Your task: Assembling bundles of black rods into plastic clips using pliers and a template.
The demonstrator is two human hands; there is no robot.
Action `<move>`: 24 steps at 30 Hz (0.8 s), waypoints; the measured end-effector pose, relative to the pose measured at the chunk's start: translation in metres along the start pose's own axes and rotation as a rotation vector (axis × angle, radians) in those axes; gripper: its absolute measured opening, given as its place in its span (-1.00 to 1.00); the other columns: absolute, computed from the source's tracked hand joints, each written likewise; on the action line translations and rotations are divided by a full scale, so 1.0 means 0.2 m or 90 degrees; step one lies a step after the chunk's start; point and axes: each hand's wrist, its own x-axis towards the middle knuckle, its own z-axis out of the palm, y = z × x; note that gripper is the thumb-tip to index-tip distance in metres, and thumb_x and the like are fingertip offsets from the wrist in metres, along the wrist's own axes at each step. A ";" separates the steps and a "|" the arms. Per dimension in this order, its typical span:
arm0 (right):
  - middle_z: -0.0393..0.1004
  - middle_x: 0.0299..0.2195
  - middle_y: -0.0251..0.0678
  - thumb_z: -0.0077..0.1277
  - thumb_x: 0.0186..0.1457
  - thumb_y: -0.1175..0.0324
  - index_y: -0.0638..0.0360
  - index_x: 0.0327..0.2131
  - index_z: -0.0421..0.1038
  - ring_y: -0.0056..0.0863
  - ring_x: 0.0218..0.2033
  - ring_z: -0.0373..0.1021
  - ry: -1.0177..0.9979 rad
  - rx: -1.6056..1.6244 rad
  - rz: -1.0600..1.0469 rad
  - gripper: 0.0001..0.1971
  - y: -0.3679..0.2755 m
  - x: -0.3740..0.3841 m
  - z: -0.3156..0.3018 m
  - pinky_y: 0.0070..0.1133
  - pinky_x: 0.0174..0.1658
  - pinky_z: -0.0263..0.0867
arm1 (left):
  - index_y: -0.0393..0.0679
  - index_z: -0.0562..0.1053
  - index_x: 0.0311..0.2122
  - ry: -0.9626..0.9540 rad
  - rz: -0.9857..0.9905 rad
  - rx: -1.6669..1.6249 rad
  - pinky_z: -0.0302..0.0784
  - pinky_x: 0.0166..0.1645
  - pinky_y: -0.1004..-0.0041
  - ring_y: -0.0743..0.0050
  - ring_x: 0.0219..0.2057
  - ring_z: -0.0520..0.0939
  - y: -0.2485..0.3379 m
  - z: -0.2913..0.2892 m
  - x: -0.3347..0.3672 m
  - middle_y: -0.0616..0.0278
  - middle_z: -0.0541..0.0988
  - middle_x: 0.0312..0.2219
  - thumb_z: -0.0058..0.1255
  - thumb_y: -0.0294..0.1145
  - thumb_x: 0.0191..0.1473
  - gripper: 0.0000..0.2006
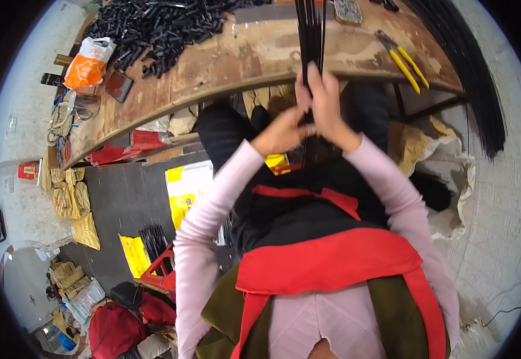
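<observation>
A bundle of thin black rods point(310, 36) stands upright in front of me, its upper part rising past the table's front edge. My right hand point(327, 105) is closed around the bundle, fingers pointing up along it. Lower down on the left side, my left hand point(281, 133) is against or very near the rods. Its fingers are blurred, so its hold on them is unclear. The lower ends of the rods drop below my hands towards my lap, over a black apron point(296, 224) with red trim.
The worn wooden table point(212, 66) carries a heap of small black parts point(158, 27), yellow-handled pliers point(404, 63), an orange-and-white bag point(88, 64) and a brown wallet-like item point(119, 85). Long black rods point(476, 78) hang over its right end. Left on the floor lie yellow-and-white packages point(182, 194).
</observation>
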 end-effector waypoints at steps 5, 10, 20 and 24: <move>0.25 -0.65 -0.52 -0.21 0.34 0.12 0.12 -0.40 0.30 -0.76 -0.66 0.14 -0.027 0.016 0.128 -0.68 0.25 -0.22 -0.06 -0.74 -0.59 0.04 | -0.31 0.25 0.18 -0.073 -0.309 -0.104 0.36 0.14 0.33 0.24 0.06 0.46 -0.06 0.18 -0.20 -0.06 0.52 -0.05 0.09 -0.39 0.15 -0.48; 0.42 -0.48 -0.36 -0.20 0.33 0.16 0.24 -0.21 0.35 -0.60 -0.48 0.39 -0.154 0.086 0.183 -0.69 0.23 -0.16 -0.07 -0.65 -0.36 0.32 | -0.34 0.37 -0.02 0.038 -0.274 -0.044 0.51 -0.22 0.34 0.24 -0.34 0.60 -0.13 0.12 -0.34 0.05 0.56 -0.31 0.14 -0.39 0.10 -0.62; 0.53 -0.38 -0.31 0.02 0.22 0.39 0.35 -0.18 0.46 -0.58 -0.35 0.46 -0.028 0.089 0.249 -0.80 0.15 0.01 -0.06 -0.61 -0.22 0.40 | -0.12 0.56 -0.17 0.209 -0.081 0.261 0.51 -0.21 0.28 0.01 -0.27 0.62 0.46 -0.46 -0.06 0.05 0.61 -0.33 0.05 -0.38 0.10 -0.81; 0.50 -0.44 -0.34 0.01 0.21 0.41 0.35 -0.21 0.46 -0.63 -0.42 0.41 -0.043 0.072 0.219 -0.82 0.12 -0.01 -0.07 -0.68 -0.27 0.31 | -0.16 0.57 -0.15 0.425 -0.155 0.516 0.53 -0.25 0.36 0.24 -0.35 0.66 0.37 -1.02 0.27 0.06 0.63 -0.37 0.05 -0.46 0.12 -0.81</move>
